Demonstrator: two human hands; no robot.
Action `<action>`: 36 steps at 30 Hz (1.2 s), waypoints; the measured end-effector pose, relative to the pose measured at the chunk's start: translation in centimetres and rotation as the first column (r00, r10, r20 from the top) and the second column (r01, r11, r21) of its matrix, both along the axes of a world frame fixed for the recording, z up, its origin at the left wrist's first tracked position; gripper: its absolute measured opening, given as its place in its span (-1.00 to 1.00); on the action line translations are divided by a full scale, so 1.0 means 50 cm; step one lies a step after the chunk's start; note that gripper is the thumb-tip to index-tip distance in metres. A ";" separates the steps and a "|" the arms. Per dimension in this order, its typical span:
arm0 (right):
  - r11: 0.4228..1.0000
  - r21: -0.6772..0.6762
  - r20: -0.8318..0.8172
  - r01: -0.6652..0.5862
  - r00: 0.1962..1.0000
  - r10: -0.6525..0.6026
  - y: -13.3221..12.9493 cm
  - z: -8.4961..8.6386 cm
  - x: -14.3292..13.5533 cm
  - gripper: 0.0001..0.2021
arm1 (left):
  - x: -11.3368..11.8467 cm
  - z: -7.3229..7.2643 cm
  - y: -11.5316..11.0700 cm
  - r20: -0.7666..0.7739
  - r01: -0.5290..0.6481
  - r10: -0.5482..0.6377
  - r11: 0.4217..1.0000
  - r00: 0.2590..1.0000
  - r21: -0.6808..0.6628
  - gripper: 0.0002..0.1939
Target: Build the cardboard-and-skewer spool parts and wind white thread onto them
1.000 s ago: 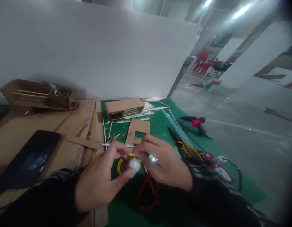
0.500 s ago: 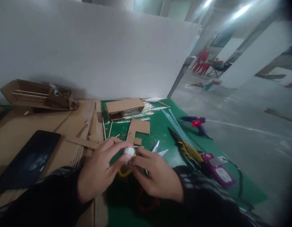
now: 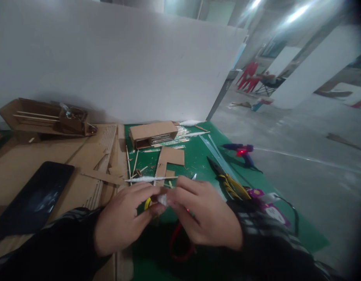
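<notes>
left hand (image 3: 130, 216) pinches the white ball (image 3: 162, 199), probably light, soft, best held sideways; right hand (image 3: 198, 210): grip unclear.

Ball (image 3: 162, 200) left of pliers (image 3: 233, 186)

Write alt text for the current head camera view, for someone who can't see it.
A person's left hand pinches a small white bundle, with the right hand close against it, above a green tabletop. A white-wrapped stick and a cardboard cutout lie just beyond; a dark flat device lies at left, yellow-handled pliers and a blue glue gun at right.
</notes>
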State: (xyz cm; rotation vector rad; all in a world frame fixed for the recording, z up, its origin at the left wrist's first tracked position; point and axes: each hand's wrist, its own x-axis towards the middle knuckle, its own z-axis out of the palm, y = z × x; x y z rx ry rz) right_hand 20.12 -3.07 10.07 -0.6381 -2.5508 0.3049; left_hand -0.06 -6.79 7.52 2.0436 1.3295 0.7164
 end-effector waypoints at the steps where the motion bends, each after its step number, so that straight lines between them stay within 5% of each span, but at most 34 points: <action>1: 1.000 -0.023 -0.023 -0.001 1.000 0.001 0.006 -0.002 -0.001 -0.86 | 0.000 0.000 -0.003 -0.005 0.002 -0.002 1.000 1.000 -0.002 -0.73; 7: 0.991 -0.132 -0.140 -0.019 0.990 0.000 0.036 -0.015 -0.009 -0.85 | 0.000 -0.006 -0.020 0.079 -0.160 0.168 0.983 0.983 -0.091 -0.59; 17: 0.949 -0.305 -0.242 -0.081 0.970 0.005 0.063 -0.069 -0.026 -0.86 | -0.006 0.010 -0.007 0.048 -0.052 0.047 0.993 0.998 0.107 -0.70; 28: 0.993 -0.121 0.002 -0.016 1.000 0.017 0.000 -0.047 -0.006 -0.92 | -0.008 -0.012 0.019 -0.012 -0.107 0.108 0.993 0.994 0.056 -0.65; 36: 0.997 0.070 0.045 -0.026 0.999 0.023 -0.002 -0.012 -0.001 -0.86 | -0.009 -0.010 0.019 0.044 0.052 -0.055 0.997 0.998 0.059 -0.66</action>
